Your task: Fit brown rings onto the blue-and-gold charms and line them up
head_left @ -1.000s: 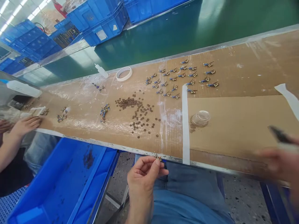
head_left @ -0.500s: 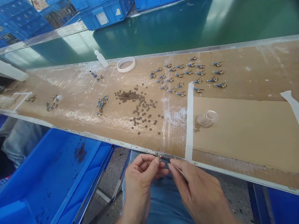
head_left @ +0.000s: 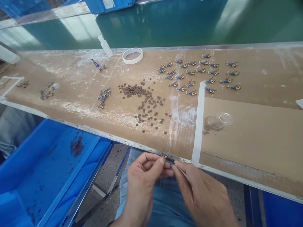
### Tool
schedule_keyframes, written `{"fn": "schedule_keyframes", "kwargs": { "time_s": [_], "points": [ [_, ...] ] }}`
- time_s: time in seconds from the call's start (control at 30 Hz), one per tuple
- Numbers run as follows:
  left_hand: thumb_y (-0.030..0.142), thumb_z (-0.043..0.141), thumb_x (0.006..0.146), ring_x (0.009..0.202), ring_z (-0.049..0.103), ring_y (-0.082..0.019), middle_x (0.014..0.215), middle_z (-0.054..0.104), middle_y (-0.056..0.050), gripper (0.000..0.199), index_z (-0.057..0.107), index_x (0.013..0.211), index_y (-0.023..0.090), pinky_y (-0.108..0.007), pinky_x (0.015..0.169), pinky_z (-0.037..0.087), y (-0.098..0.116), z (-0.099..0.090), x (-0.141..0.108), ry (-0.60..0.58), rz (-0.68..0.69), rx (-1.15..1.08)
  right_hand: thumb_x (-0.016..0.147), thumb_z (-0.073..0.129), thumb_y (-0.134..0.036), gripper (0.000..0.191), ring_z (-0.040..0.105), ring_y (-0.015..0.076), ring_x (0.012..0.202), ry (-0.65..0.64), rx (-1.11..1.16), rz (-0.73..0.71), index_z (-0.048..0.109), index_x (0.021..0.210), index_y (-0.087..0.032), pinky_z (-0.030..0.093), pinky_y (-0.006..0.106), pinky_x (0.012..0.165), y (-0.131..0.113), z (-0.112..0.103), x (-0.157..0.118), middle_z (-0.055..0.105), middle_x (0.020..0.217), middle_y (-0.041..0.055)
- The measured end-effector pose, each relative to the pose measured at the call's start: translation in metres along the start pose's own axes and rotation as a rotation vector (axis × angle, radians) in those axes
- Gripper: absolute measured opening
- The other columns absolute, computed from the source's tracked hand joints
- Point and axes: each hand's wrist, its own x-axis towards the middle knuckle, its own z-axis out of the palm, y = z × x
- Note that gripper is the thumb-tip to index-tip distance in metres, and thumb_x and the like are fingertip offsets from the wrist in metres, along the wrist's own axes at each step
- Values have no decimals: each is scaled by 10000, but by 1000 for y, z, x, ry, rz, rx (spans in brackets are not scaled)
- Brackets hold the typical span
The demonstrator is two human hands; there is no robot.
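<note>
Just in front of the table edge, my left hand (head_left: 148,176) pinches a tiny painted figurine (head_left: 165,159) between thumb and forefinger. My right hand (head_left: 199,186) is closed around a slim brush (head_left: 183,173), its dark tip reaching the figurine; fine detail there is too small to make out. Beyond my hands, small brown discs (head_left: 134,90) lie heaped and scattered on the brown table top (head_left: 118,123). Several blue-and-tan figurines (head_left: 190,72) lie in loose rows at the back right, and a cluster of figurines (head_left: 104,96) lies left of the discs.
A clear plastic cup (head_left: 219,121) lies on a cardboard sheet (head_left: 255,132) at the right, beside a white tape strip (head_left: 199,126). A tape roll (head_left: 133,56) and a white squeeze bottle (head_left: 105,46) are at the back. A blue bin (head_left: 47,170) stands lower left.
The camera view has tilted down and shifted a little, so the table items appear displaced. Both hands keep the same hold, the brush tip still at the figurine.
</note>
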Motion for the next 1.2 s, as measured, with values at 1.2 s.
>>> {"fn": "schedule_keyframes", "kwargs": {
  "time_s": [1.2],
  "points": [
    [276,807,734,544,649,-105,661,718,-25,201,667,721,133,-219,624,535,5,-1,0,-69,1,6,1034,448,-206,216,605,53,500,-16,164,177,588,873,-173,410,171,538,0,6,-5,638,627,-52]
  ]
}}
